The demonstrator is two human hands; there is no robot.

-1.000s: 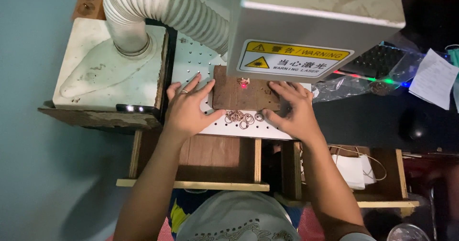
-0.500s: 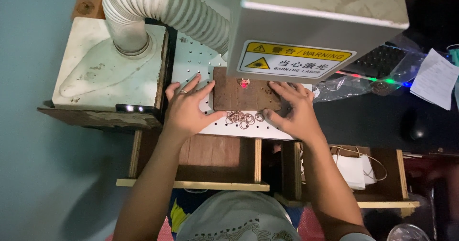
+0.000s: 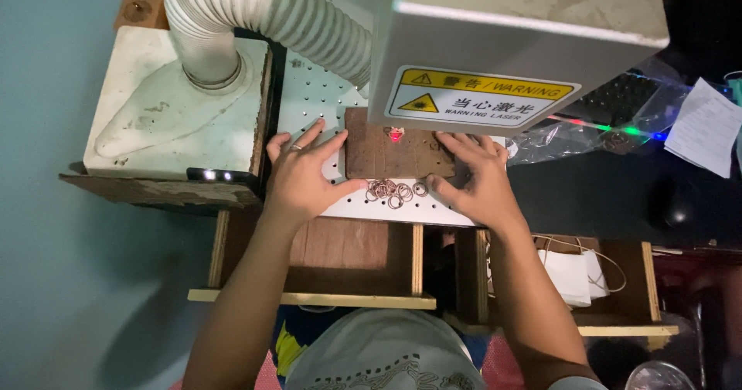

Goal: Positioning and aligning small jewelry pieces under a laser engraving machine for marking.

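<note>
**A:** Where is the brown board (image 3: 386, 155), and what are the hands doing to it?

**B:** It lies flat on the white perforated plate (image 3: 309, 96), under the grey laser head (image 3: 525, 27). The left hand (image 3: 297, 175) rests at its left edge with the fingers spread wide and flat, thumb stretched toward the near edge. The right hand (image 3: 475, 175) lies on its right part, fingers also extended and pressing down. Neither hand grips anything; both are open and steadying the board.

**B:** A small red light spot (image 3: 396, 134) shows on the board's far part, near the middle.

**A:** Which way does the board run?

**B:** Its far edge is hidden under the laser head, so I cannot tell its full shape. The visible part looks a little longer left to right, with edges square to the plate.

**A:** How far along does the work look?

**B:** I'd judge it at the positioning stage. The board appears bare, with no mark I can make out. A heap of small metal rings (image 3: 394, 191) sits untouched just near of the board, between the two thumbs. The ribbed white hose (image 3: 263, 11) lies far left.
</note>
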